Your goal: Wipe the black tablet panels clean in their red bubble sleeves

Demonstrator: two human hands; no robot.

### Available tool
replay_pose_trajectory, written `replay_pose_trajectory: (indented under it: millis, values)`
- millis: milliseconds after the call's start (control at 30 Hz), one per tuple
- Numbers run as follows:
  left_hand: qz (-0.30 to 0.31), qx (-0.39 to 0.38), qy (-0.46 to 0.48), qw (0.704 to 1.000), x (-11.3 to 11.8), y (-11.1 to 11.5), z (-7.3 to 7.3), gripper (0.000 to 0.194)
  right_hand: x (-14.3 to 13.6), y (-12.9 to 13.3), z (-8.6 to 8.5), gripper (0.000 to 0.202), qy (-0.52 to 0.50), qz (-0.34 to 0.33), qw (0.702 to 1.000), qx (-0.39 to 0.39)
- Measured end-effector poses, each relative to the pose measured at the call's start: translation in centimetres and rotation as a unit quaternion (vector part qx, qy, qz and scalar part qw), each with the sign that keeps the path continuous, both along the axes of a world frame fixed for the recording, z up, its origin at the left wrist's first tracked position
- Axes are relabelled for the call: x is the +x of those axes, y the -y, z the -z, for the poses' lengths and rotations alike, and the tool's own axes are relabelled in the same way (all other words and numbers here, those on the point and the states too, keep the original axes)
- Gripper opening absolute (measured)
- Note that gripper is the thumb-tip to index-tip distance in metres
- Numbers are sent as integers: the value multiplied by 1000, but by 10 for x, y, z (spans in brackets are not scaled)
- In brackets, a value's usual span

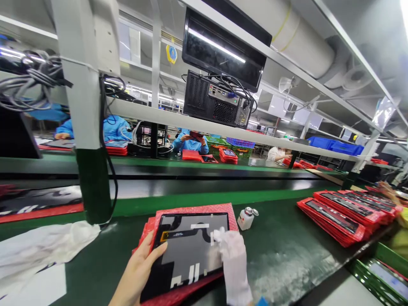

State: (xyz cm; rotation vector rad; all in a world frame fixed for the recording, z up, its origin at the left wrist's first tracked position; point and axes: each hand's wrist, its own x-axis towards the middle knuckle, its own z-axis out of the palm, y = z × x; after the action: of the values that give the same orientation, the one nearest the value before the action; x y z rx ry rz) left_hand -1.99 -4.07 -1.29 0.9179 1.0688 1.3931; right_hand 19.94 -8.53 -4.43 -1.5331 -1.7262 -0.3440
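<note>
Centrally, gripping black panel (188, 244) on red sleeves (191, 209) with left hand (140, 261), fingers partly hidden; cannot tell opening or hold of blurred right hand (232, 250) opposite; near bottle (245, 220); rightward of occluding post (92, 182).

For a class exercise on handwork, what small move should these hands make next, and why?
Probably a short, light stroke of the gloved right hand across the panel: that hand is already at the panel's right side, while the bare left hand holds the left edge, which should steady it.
</note>
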Motion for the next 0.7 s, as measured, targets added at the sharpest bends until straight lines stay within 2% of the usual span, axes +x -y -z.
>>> replay_pose_trajectory:
  millis: [133, 267, 333, 433, 500, 567, 633, 700]
  values:
    - [-1, 0, -12, 1000, 0, 0, -2, 63, -35, 7, 16, 25, 4, -29, 1000, -2]
    - [-3, -3, -15, 1000, 2, 4, -7, 66, -76, -4, 11, 26, 9, -68, 998, -7]
    - [4, -12, -10, 1000, 1, 6, -11, 68, -79, -11, 5, 27, -1, -74, 997, 1]
    - [8, -22, 19, 1000, -5, 1, -21, 67, -56, -15, -2, 23, -23, -72, 997, 20]
    - [42, -25, 45, 998, -11, -14, -30, 64, -30, -16, -3, 21, -64, -63, 995, 40]
    - [67, -19, 41, 997, -18, -40, -41, 59, -6, -16, 0, 27, -176, -41, 982, 49]
    - [39, -8, 5, 999, -26, -77, -51, 49, 10, -16, 3, 27, -323, -15, 946, 27]
    - [-17, -6, -42, 999, -34, -119, -59, 34, 16, -15, 7, 26, -431, -1, 902, -13]
